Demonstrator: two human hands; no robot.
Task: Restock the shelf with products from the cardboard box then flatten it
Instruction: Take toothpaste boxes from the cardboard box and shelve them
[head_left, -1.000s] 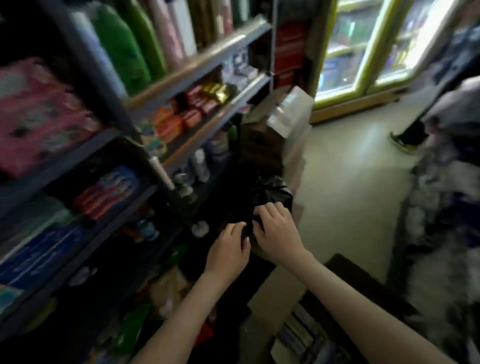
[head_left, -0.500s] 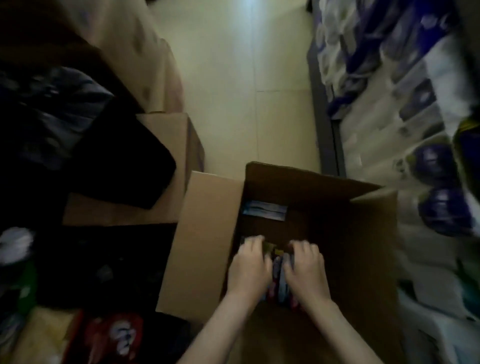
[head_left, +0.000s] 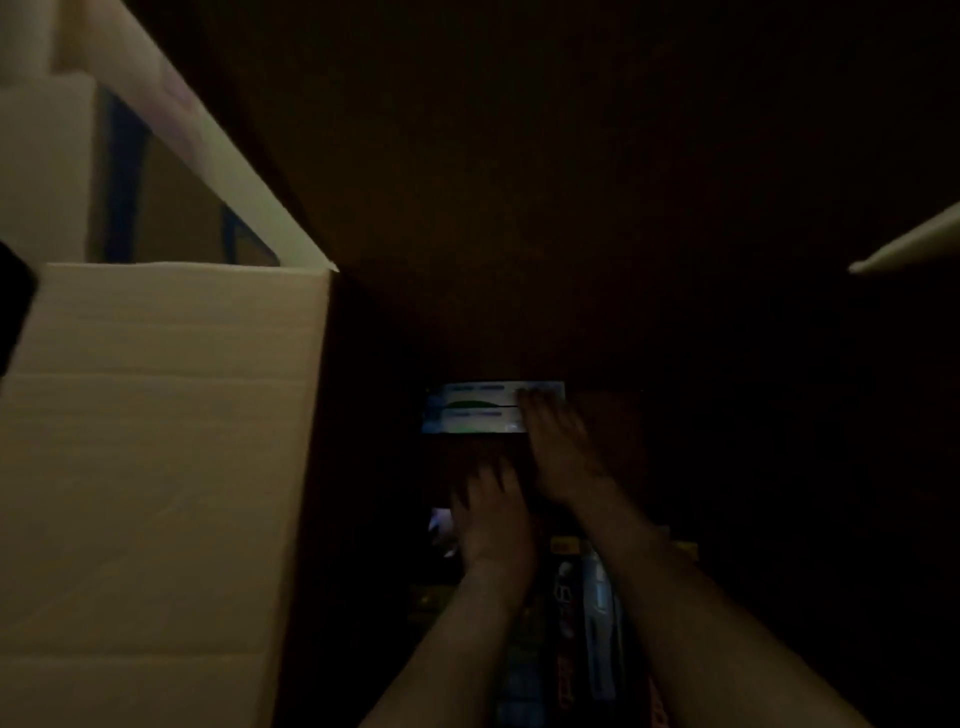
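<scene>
I look straight down into the open cardboard box (head_left: 156, 467); its inside is very dark. Two pale blue-and-white product packs (head_left: 475, 413) lie side by side at the far end of the box floor. My right hand (head_left: 558, 452) reaches in with straight fingers, its fingertips touching the right end of those packs. My left hand (head_left: 491, 512) is just nearer me, fingers spread downward over dark packs that I can barely make out. More upright packs (head_left: 597, 613), red, black and blue, stand between my forearms.
The box's left flap stands lit and tall beside my left arm. Another flap edge (head_left: 914, 247) shows at the right. Other cardboard (head_left: 47, 166) lies beyond the box at top left.
The camera has dropped close over the box, so the view has gone dark. My right hand has moved forward from the near packs to the pale packs at the far end; my left hand stays near.
</scene>
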